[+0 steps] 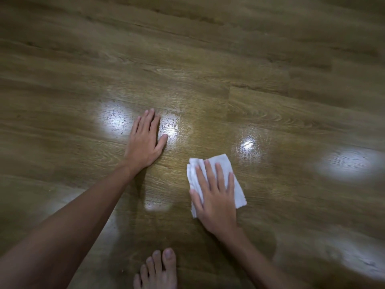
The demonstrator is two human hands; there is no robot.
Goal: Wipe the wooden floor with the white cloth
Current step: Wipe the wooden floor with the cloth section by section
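Observation:
A folded white cloth [226, 167] lies flat on the brown wooden floor [208, 59], right of centre. My right hand [214, 197] presses down on the cloth with straight, spread fingers and covers its near half. My left hand [144, 142] rests palm down on the bare floor to the left of the cloth, fingers straight and together, holding nothing. The two hands are a short gap apart.
My bare foot [158, 270] stands on the floor at the bottom edge, between my two arms. Bright light reflections shine on the glossy boards around the hands. Open floor stretches away on all sides.

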